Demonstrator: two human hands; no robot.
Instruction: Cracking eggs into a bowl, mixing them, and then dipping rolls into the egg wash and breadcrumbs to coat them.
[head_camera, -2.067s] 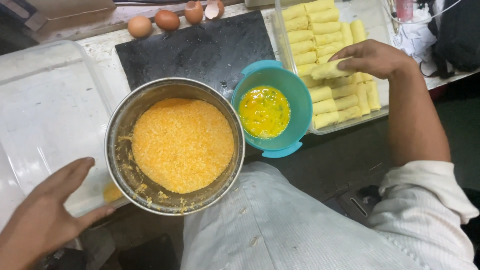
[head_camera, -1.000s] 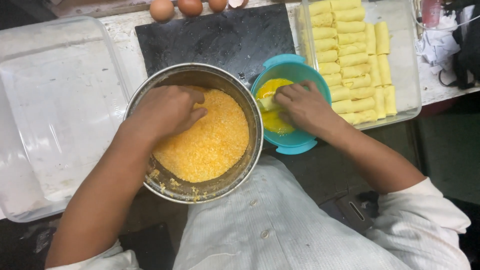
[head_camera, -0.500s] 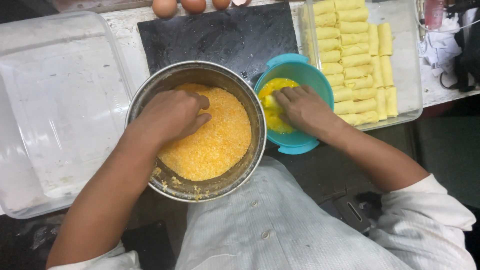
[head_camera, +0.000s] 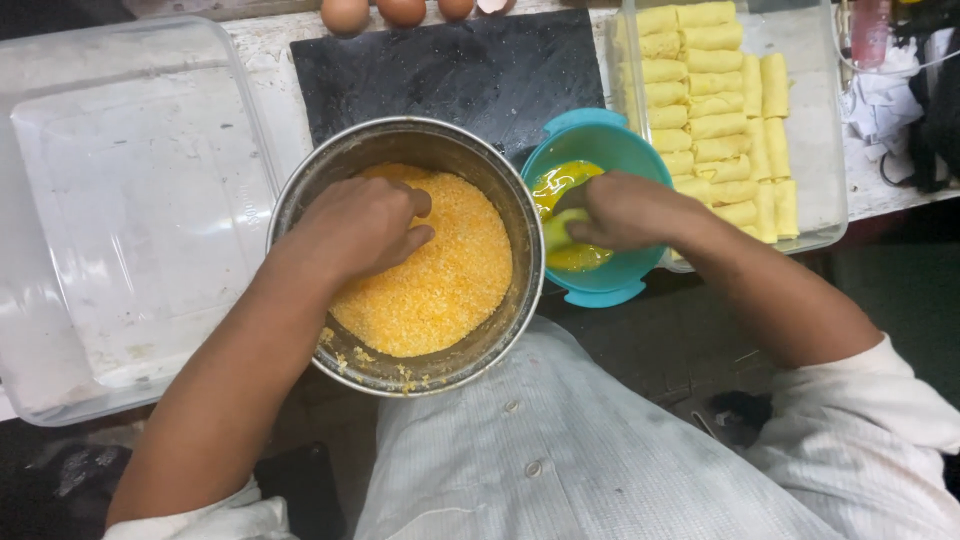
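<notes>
A steel bowl (head_camera: 505, 215) of orange breadcrumbs (head_camera: 450, 280) stands in front of me. My left hand (head_camera: 355, 225) rests in the crumbs, fingers curled; whether it holds anything is hidden. To the right is a teal bowl (head_camera: 605, 140) of beaten egg (head_camera: 555, 185). My right hand (head_camera: 625, 210) is inside it, fingers closed on a pale yellow roll (head_camera: 556, 230) that lies in the egg.
A clear tray (head_camera: 820, 120) with several yellow rolls (head_camera: 700, 100) sits at the right. An empty clear plastic container (head_camera: 130, 220) is at the left. A black slate board (head_camera: 450, 70) lies behind the bowls, with eggs (head_camera: 400, 10) along the back edge.
My right hand left the tray of rolls and went into the teal bowl with a roll. My left hand came up from the lower left into the breadcrumbs.
</notes>
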